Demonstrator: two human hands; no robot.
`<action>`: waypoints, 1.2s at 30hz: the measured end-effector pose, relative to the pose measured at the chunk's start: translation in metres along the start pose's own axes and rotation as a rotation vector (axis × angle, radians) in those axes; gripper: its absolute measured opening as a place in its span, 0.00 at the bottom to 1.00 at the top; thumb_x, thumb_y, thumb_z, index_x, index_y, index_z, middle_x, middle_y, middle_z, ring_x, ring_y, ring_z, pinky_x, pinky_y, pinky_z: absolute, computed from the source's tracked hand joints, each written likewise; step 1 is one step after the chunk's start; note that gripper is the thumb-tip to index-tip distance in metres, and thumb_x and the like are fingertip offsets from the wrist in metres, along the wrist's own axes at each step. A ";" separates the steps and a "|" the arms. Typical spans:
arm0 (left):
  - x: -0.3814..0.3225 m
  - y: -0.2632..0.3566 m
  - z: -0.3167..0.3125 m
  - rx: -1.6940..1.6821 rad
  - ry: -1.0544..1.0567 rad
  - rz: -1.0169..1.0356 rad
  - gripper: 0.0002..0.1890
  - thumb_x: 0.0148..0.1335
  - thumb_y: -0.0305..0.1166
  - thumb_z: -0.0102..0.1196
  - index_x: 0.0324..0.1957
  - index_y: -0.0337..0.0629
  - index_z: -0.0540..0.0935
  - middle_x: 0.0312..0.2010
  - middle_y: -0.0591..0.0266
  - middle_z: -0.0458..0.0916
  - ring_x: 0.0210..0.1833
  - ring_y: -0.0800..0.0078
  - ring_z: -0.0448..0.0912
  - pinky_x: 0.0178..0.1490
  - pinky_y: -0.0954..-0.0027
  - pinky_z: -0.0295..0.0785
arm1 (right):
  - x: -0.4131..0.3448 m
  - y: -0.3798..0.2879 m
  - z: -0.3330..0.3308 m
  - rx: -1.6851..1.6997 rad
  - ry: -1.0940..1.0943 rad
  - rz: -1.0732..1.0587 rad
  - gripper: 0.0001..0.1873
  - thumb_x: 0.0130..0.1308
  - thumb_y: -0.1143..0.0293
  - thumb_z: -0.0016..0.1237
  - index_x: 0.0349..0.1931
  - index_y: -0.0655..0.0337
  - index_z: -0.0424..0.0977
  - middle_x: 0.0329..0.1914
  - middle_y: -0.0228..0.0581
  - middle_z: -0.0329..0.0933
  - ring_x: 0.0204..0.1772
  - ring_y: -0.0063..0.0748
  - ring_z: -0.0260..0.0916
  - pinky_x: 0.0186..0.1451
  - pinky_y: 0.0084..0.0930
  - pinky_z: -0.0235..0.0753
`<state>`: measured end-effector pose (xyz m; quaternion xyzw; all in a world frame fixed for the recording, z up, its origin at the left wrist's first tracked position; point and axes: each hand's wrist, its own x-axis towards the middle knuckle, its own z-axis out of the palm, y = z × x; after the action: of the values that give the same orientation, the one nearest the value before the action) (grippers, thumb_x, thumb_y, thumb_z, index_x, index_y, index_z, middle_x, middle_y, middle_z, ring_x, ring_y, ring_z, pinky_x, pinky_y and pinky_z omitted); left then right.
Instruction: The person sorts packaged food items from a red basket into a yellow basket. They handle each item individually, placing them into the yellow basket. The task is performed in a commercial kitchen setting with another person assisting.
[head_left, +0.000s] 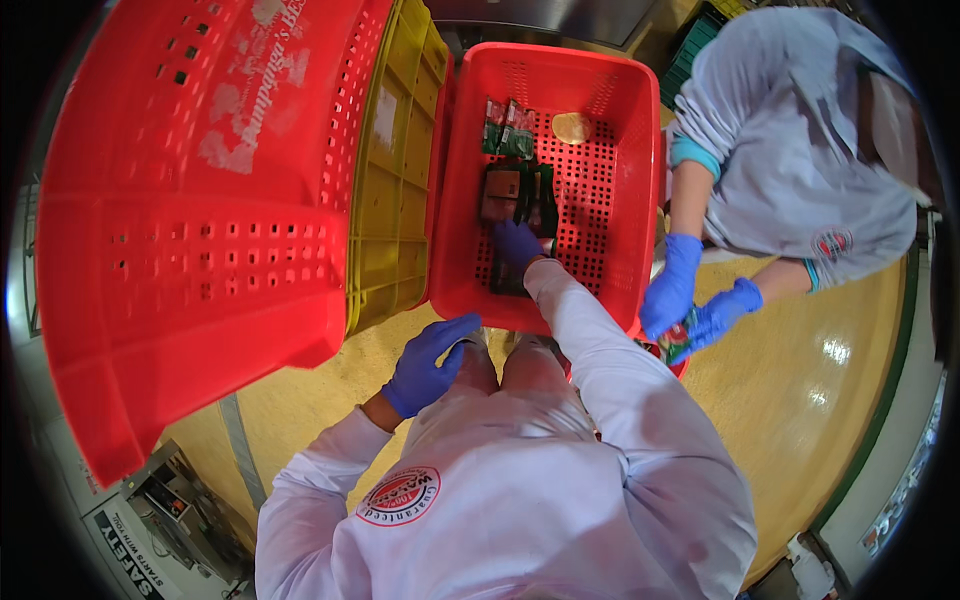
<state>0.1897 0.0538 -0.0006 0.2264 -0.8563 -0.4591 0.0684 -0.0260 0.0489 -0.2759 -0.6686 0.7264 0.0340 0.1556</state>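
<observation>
A red perforated plastic crate (637, 187) lies before me with several green and red plastic packets (517, 135) along its left side. Dark-edged packets (502, 191) sit in the middle of that row, and a round pale-yellow piece (571, 128) rests near the far wall. My right hand (516, 244), in a blue glove, reaches into the crate at the nearer packets; its fingertips are partly hidden, so its hold cannot be told. My left hand (431, 367), also blue-gloved, is held by the crate's near left corner, fingers apart and nothing in it.
Large red (187, 300) and yellow (390, 172) plastic crates stand at the left. At the right a co-worker (795, 142) in a light smock holds a green and red packet (675, 337) over a red container (681, 367). Metal equipment (180, 502) is at lower left.
</observation>
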 end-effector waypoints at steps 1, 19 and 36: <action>0.004 -0.006 -0.003 0.002 -0.003 -0.012 0.21 0.54 0.19 0.48 0.52 0.41 0.74 0.49 0.53 0.76 0.50 0.58 0.75 0.53 0.66 0.70 | 0.001 0.006 0.007 -0.006 -0.008 -0.020 0.14 0.51 0.68 0.49 0.39 0.60 0.75 0.47 0.42 0.71 0.52 0.46 0.67 0.45 0.40 0.73; 0.171 -0.107 0.058 -0.976 0.133 -0.717 0.18 0.55 0.38 0.59 0.44 0.40 0.74 0.37 0.63 0.76 0.38 0.78 0.75 0.38 0.71 0.71 | -0.090 -0.018 -0.138 0.927 0.684 0.396 0.03 0.46 0.74 0.54 0.22 0.62 0.75 0.21 0.48 0.72 0.26 0.48 0.72 0.29 0.36 0.71; 0.181 -0.111 0.078 -0.382 -0.387 -0.096 0.21 0.45 0.26 0.66 0.44 0.40 0.76 0.33 0.66 0.78 0.34 0.80 0.75 0.37 0.74 0.73 | -0.091 -0.004 -0.119 1.733 0.434 0.738 0.15 0.53 0.75 0.55 0.42 0.65 0.72 0.35 0.33 0.76 0.36 0.22 0.72 0.41 0.21 0.73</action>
<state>0.0398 -0.0220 -0.1517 0.1577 -0.7397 -0.6497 -0.0767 -0.0385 0.1058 -0.1380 -0.0432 0.6765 -0.5912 0.4369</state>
